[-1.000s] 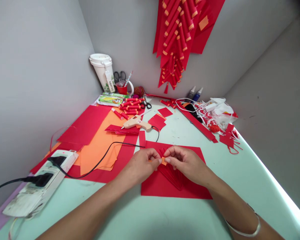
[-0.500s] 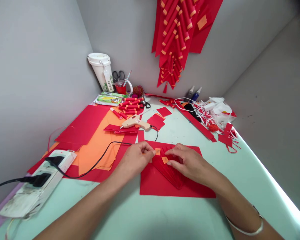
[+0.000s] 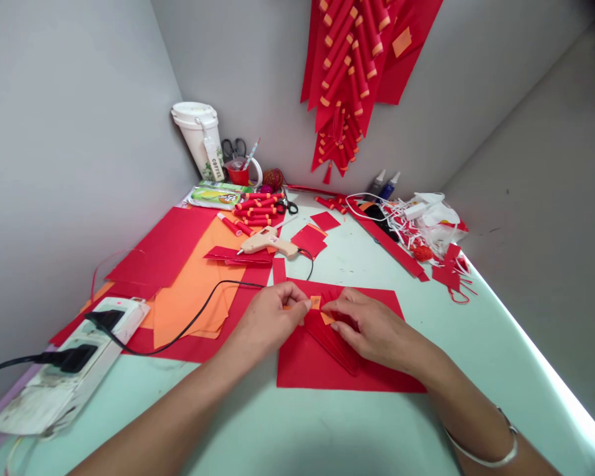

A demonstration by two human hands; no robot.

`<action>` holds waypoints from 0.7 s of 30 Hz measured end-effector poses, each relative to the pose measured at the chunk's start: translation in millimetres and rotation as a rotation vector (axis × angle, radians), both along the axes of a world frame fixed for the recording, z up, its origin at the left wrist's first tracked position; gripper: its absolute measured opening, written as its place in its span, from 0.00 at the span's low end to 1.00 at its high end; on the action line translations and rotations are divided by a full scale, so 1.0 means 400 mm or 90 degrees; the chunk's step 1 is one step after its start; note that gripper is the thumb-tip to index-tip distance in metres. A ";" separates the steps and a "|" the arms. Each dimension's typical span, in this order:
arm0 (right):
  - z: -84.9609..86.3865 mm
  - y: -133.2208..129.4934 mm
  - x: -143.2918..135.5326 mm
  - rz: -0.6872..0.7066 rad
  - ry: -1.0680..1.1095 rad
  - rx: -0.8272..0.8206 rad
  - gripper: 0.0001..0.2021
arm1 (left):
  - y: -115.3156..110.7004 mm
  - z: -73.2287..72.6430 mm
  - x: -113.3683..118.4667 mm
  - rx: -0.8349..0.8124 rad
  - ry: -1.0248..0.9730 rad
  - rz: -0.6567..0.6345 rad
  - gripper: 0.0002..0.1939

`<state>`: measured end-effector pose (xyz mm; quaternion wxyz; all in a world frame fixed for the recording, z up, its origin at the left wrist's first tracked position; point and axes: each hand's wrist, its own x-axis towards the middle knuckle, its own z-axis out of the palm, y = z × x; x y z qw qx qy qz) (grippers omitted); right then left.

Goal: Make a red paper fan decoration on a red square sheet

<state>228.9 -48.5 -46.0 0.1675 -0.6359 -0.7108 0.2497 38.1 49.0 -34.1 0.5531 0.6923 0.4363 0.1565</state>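
Observation:
A pleated red paper piece [image 3: 334, 348], folded like a fan, lies aslant on a flat red paper sheet [image 3: 302, 370]. Between the fingertips of my left hand [image 3: 274, 312], thumb and index are pinched on a small orange paper square [image 3: 316, 302] at the top of the fold. A second orange paper square [image 3: 327, 318] sits just below it, by the thumb of my right hand [image 3: 371, 325]. That hand is curled over the upper right part of the pleated paper, gripping it; its palm hides part of the folds.
A cream glue gun [image 3: 268, 242] rests beyond my left hand, its cord running to a white power strip [image 3: 69, 370]. Red paper rolls [image 3: 260, 211] are heaped behind it. Orange sheets [image 3: 193, 297] lie left; white string scraps [image 3: 409, 225] lie right.
My left hand and the orange square it pinches have moved slightly right, closer to my right hand. The fingers of my right hand have shifted a little to the left over the pleated paper.

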 end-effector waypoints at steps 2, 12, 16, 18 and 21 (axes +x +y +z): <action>0.003 -0.002 -0.002 0.004 -0.016 0.004 0.16 | 0.000 0.002 0.000 -0.001 0.002 -0.001 0.08; 0.001 -0.001 -0.021 0.005 -0.086 0.037 0.13 | -0.005 0.014 0.000 -0.002 -0.001 0.000 0.08; -0.003 0.001 -0.029 0.005 -0.129 0.059 0.11 | -0.004 0.015 0.002 -0.004 0.005 0.002 0.08; -0.004 0.003 -0.030 0.007 -0.139 0.065 0.10 | -0.005 0.015 0.002 -0.004 0.007 0.004 0.09; -0.006 0.005 -0.029 0.010 -0.142 0.070 0.09 | -0.006 0.014 0.002 -0.002 0.006 0.006 0.09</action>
